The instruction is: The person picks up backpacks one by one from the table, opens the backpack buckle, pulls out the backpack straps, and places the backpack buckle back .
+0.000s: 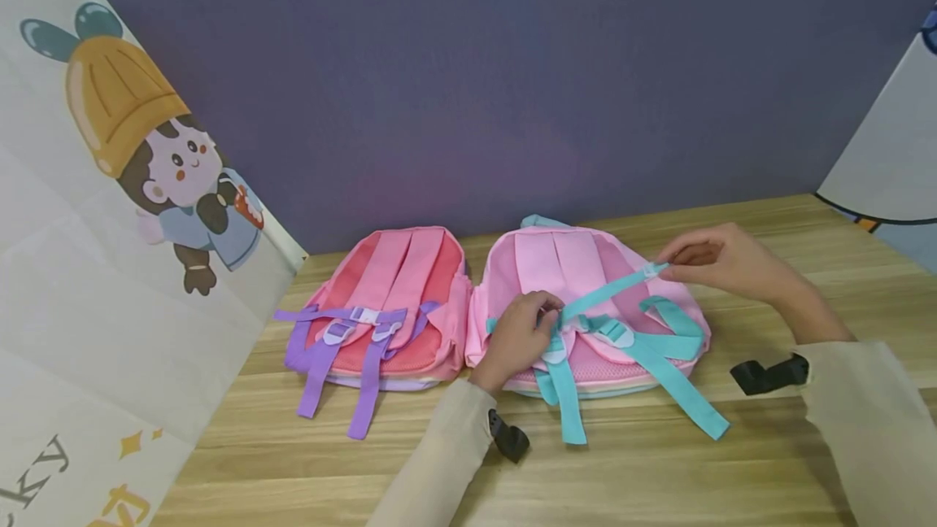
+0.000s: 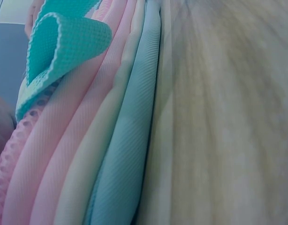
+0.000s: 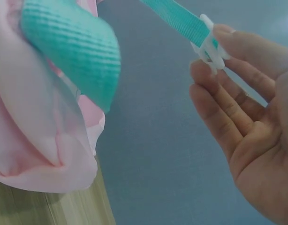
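Note:
A light pink backpack [image 1: 560, 259] with teal straps lies on the table with its shoulder straps up. My right hand [image 1: 721, 263] pinches a small white buckle [image 3: 212, 47] at the end of a teal chest strap [image 1: 611, 291] between thumb and forefinger. That strap runs taut down to my left hand [image 1: 520, 336], whose curled fingers grip it at its lower end, over the backpack. Two loose teal webbing tails, one of them the right tail [image 1: 681, 389], hang past the bag's bottom edge. A folded teal loop [image 2: 71, 42] shows close up in the left wrist view.
Left of it, side by side, lies a coral-pink backpack [image 1: 376, 291] with purple straps, its chest strap buckled. Both lie on a wood-grain table [image 1: 659, 470] against a dark blue wall panel [image 1: 505, 80]. A white cartoon-printed sheet [image 1: 95, 299] hangs at the left.

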Tool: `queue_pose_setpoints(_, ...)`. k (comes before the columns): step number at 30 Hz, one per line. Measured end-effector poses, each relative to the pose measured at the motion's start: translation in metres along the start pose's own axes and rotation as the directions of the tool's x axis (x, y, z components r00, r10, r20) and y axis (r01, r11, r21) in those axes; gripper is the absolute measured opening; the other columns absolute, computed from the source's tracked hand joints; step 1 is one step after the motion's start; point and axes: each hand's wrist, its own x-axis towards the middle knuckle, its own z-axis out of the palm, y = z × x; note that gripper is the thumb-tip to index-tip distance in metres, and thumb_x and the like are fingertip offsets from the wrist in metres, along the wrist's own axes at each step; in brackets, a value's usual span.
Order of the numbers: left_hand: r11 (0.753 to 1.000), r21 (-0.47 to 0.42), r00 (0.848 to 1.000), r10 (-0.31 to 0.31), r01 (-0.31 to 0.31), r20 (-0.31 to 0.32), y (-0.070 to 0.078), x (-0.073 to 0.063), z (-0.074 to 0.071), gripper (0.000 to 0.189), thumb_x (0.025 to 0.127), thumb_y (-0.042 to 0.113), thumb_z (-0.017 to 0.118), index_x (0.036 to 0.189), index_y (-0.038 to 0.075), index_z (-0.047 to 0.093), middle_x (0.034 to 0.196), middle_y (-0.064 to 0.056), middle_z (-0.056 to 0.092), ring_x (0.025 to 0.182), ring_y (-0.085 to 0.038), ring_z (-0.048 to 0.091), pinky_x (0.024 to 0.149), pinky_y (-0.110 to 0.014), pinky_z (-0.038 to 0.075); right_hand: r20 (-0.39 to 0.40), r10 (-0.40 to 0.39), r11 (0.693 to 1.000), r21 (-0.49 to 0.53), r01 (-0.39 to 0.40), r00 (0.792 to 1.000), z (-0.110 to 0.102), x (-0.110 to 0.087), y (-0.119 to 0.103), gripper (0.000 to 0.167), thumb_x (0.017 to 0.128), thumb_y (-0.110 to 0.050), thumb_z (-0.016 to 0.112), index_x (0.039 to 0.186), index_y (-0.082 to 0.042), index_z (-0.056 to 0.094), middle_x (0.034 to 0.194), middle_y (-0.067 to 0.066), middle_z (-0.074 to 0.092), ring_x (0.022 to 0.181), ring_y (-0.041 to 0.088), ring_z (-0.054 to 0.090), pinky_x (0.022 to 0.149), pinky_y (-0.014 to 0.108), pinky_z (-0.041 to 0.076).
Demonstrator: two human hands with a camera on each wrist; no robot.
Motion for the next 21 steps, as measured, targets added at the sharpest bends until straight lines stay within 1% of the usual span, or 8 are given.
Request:
queue_pose_setpoints(5, 1.000, 0.010, 1.000, 0.016, -0.016, -0.011, -0.0012, -0.0001, 0.0010, 0.020, 0.093, 0.003, 0.050, 0.103, 0.008, 0.067, 0.098, -0.005, 0.066, 0.095, -0.016, 0.058, 0.089, -0.027, 0.045, -0.004, 0.024, 0.999, -0.034, -0.024, 1.000, -0.0026, -0.0015, -0.0017, 0.015, 0.082, -0.003, 0.071, 0.097, -0.002, 0.070, 0.091, -0.015, 0.070, 0.083, 0.003, 0.066, 0.075, 0.012, 0.049)
queue_pose_setpoints(8, 1.000, 0.008, 1.000, 0.021, -0.021, -0.015, -0.0012, -0.0002, 0.0013, 0.022, 0.092, -0.001, 0.048, 0.102, 0.007, 0.067, 0.097, -0.006, 0.066, 0.094, -0.017, 0.059, 0.088, -0.027, 0.046, -0.009, 0.017, 0.999, -0.035, -0.017, 1.000, -0.0031, -0.0017, -0.0014, 0.015, 0.082, -0.004, 0.071, 0.097, -0.001, 0.070, 0.091, -0.014, 0.070, 0.083, 0.005, 0.067, 0.075, 0.012, 0.049)
queue_pose_setpoints(12, 1.000, 0.007, 0.999, 0.025, -0.025, -0.019, -0.0019, 0.0001, 0.0019, 0.023, 0.090, -0.003, 0.047, 0.100, 0.006, 0.066, 0.095, -0.006, 0.066, 0.092, -0.018, 0.059, 0.087, -0.027, 0.046, -0.027, 0.013, 0.999, -0.034, -0.014, 1.000, -0.0035, -0.0020, -0.0010, 0.014, 0.082, -0.003, 0.071, 0.096, -0.002, 0.071, 0.090, -0.014, 0.070, 0.082, 0.004, 0.067, 0.074, 0.011, 0.049)
queue_pose_setpoints(21, 0.999, 0.015, 0.999, 0.035, -0.034, -0.026, -0.0036, 0.0007, 0.0025, 0.023, 0.089, -0.004, 0.049, 0.101, 0.006, 0.066, 0.095, -0.006, 0.065, 0.092, -0.017, 0.058, 0.087, -0.026, 0.046, -0.048, 0.040, 0.999, -0.019, -0.041, 0.998, -0.0028, -0.0012, 0.0008, 0.013, 0.081, 0.000, 0.071, 0.094, -0.001, 0.071, 0.090, -0.016, 0.070, 0.081, 0.000, 0.066, 0.073, 0.011, 0.049)
